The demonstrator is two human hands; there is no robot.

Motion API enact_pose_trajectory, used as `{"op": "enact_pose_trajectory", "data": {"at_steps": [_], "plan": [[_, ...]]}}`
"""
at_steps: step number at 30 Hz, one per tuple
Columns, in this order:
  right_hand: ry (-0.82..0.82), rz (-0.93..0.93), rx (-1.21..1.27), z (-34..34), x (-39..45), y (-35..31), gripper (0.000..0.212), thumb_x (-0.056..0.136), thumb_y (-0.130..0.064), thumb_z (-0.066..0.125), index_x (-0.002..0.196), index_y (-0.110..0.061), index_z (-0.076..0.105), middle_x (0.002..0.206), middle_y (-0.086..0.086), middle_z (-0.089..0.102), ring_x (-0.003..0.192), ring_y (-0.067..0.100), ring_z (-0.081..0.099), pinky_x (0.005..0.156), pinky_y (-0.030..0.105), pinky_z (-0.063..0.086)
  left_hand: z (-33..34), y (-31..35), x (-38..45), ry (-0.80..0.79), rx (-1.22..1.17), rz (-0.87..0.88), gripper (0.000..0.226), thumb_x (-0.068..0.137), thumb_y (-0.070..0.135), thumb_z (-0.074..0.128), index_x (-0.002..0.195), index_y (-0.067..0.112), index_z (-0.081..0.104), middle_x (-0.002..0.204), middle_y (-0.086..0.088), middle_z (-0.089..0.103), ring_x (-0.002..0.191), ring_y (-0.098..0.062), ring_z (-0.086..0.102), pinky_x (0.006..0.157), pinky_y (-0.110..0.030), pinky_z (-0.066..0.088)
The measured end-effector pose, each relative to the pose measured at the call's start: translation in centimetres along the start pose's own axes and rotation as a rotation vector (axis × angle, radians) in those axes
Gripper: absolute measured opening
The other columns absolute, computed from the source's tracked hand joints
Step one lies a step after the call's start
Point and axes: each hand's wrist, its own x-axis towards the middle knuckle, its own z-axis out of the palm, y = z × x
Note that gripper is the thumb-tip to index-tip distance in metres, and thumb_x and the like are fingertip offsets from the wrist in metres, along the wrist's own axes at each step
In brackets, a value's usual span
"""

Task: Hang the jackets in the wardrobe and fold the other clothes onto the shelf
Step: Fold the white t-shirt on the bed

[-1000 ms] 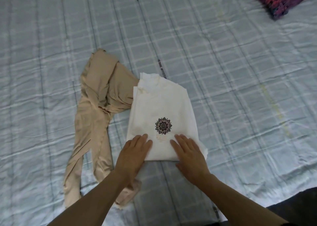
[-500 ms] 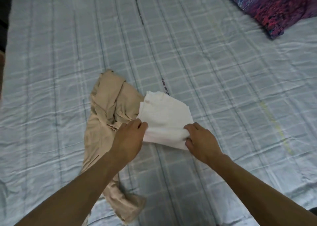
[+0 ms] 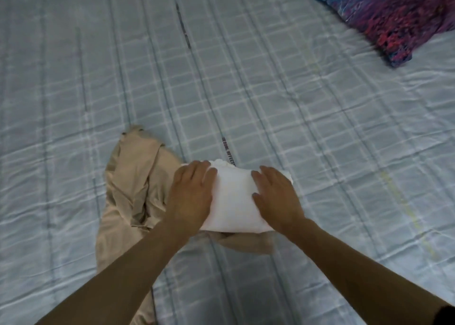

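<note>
A white shirt [image 3: 234, 199], folded into a small rectangle, lies on the bed in front of me. My left hand [image 3: 190, 196] rests flat on its left side and my right hand [image 3: 277, 199] lies flat on its right side, fingers spread, pressing down. A beige garment [image 3: 130, 194] lies crumpled just to the left, partly under the white shirt and my left forearm.
The bed is covered by a pale blue checked sheet [image 3: 320, 132]. A purple and blue patterned pillow [image 3: 394, 14] lies at the far right corner. No wardrobe or shelf is in view.
The white shirt's lower half was lifted and folded over toward the collar, hiding the mandala print. Both hands let go of the edge and now lie flat on the folded shirt.
</note>
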Motion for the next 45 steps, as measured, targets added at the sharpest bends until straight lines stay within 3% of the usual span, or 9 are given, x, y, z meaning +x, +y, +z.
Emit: {"op": "enact_pose_trajectory", "data": {"at_steps": [4,6,10,13,16,19,22,32,45], "plan": [[-0.107,-0.016,-0.012,3.5,-4.2,-0.8,0.085,0.093,-0.068,0.03,0.158,-0.019,0.008,0.165,0.013,0.001,0.153,0.03,-0.001,0.121,0.054,0.002,2.9,1.4,-4.2,-0.242,-0.095,0.199,0.071,0.09,0.053,0.052,0.149,0.015,0.042,0.16,-0.01,0.032,0.147,-0.029,0.029,0.12,-0.046,0.018],[-0.145,-0.037,-0.051,4.4,-5.1,-0.5,0.106,0.082,-0.084,0.035,0.158,-0.02,0.0,0.165,0.014,-0.007,0.152,0.032,-0.01,0.118,0.062,-0.002,4.0,0.3,-4.5,-0.321,-0.09,0.238,0.091,0.086,0.072,0.049,0.156,0.018,0.028,0.165,-0.007,0.017,0.152,-0.027,0.015,0.122,-0.048,0.014],[-0.169,-0.048,-0.122,5.0,-3.3,0.0,0.124,0.069,-0.075,0.062,0.158,-0.02,-0.004,0.164,0.018,-0.005,0.151,0.037,-0.008,0.115,0.067,0.006,5.2,-1.3,-2.9,-0.344,-0.059,0.279,0.091,0.082,0.049,0.064,0.157,0.019,0.023,0.165,-0.006,0.017,0.151,-0.028,0.019,0.12,-0.051,0.023],[-0.182,-0.031,-0.129,5.1,-2.9,0.2,0.118,0.069,-0.06,0.069,0.158,-0.019,0.004,0.164,0.021,0.004,0.151,0.039,0.003,0.116,0.067,0.012,4.7,-1.3,-2.1,-0.337,-0.044,0.278,0.091,0.074,0.026,0.076,0.153,0.018,0.033,0.159,-0.011,0.033,0.142,-0.033,0.039,0.114,-0.05,0.035],[-0.081,-0.072,-0.111,4.5,-3.4,0.8,0.092,0.072,-0.055,0.062,0.151,-0.016,0.034,0.153,0.019,0.037,0.142,0.039,0.033,0.111,0.063,0.03,3.5,-1.1,-1.9,-0.227,-0.021,0.329,0.078,0.058,0.017,0.08,0.13,0.013,0.053,0.127,-0.012,0.061,0.109,-0.034,0.059,0.093,-0.044,0.052],[0.01,-0.075,-0.07,2.1,-3.1,0.5,0.07,0.066,-0.045,0.069,0.128,-0.015,0.056,0.123,0.011,0.059,0.113,0.034,0.059,0.093,0.049,0.049,1.3,-0.7,-0.9,-0.228,0.025,0.323,0.063,0.049,0.013,0.081,0.109,0.016,0.062,0.101,-0.005,0.064,0.085,-0.027,0.059,0.065,-0.04,0.052],[0.036,-0.079,-0.056,-1.6,-2.5,-0.5,0.065,0.058,-0.039,0.076,0.117,-0.016,0.061,0.11,0.008,0.058,0.097,0.03,0.059,0.075,0.042,0.051,-2.2,-0.3,0.0,-0.2,0.056,0.287,0.053,0.049,0.014,0.084,0.099,0.017,0.066,0.09,-0.003,0.064,0.074,-0.026,0.06,0.054,-0.037,0.05],[0.09,-0.231,-0.089,-17.2,-7.2,-8.8,0.055,0.063,-0.042,0.065,0.114,-0.023,0.057,0.105,-0.001,0.056,0.087,0.022,0.057,0.063,0.035,0.05,-22.2,0.9,-5.0,-0.028,0.114,0.246,0.056,0.043,0.031,0.09,0.092,0.02,0.066,0.085,0.002,0.066,0.067,-0.019,0.059,0.048,-0.031,0.045],[0.28,-0.864,-0.046,-28.2,-16.3,-26.9,0.049,0.061,-0.036,0.068,0.108,-0.023,0.06,0.095,-0.001,0.058,0.078,0.021,0.057,0.055,0.034,0.048,-43.6,3.5,-27.8,0.105,0.445,-0.155,0.05,0.054,0.022,0.079,0.1,0.018,0.061,0.092,0.0,0.065,0.075,-0.022,0.059,0.056,-0.036,0.05]]}}
